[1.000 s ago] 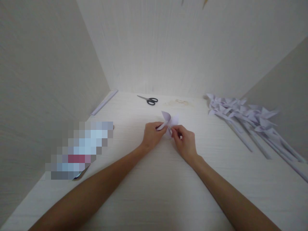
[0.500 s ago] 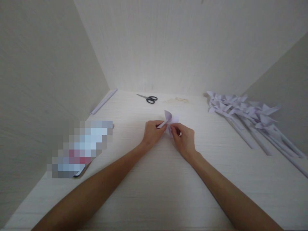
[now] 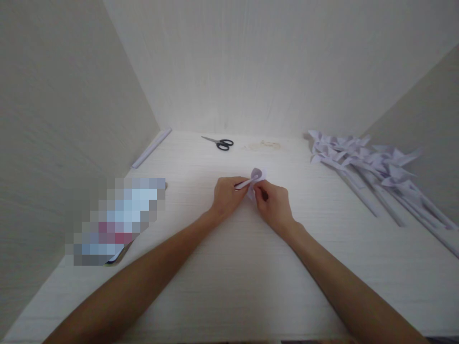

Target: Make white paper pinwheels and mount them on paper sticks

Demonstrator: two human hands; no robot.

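Note:
Between my two hands is a small white paper pinwheel [image 3: 256,174], its blades curled and partly covered by my fingers. My left hand [image 3: 229,196] is closed on its left side, where a narrow folded or rolled part of the paper runs along the thumb. From the right, my right hand [image 3: 274,200] pinches the paper's lower edge with thumb and fingertips. The fingertips of both hands nearly meet at the paper's middle. Whether anything small sits inside the right pinch is hidden.
Scissors [image 3: 223,143] with black handles lie near the back wall. Several paper pinwheels on sticks [image 3: 362,160] are piled at the right. A rolled paper stick [image 3: 151,148] rests at the left wall, and a phone-like device [image 3: 125,220], blurred out, lies at the left.
The paper's upper blade, which stood up in a point, is now curled down toward the middle. Both hands stay almost in place. The view has shifted slightly.

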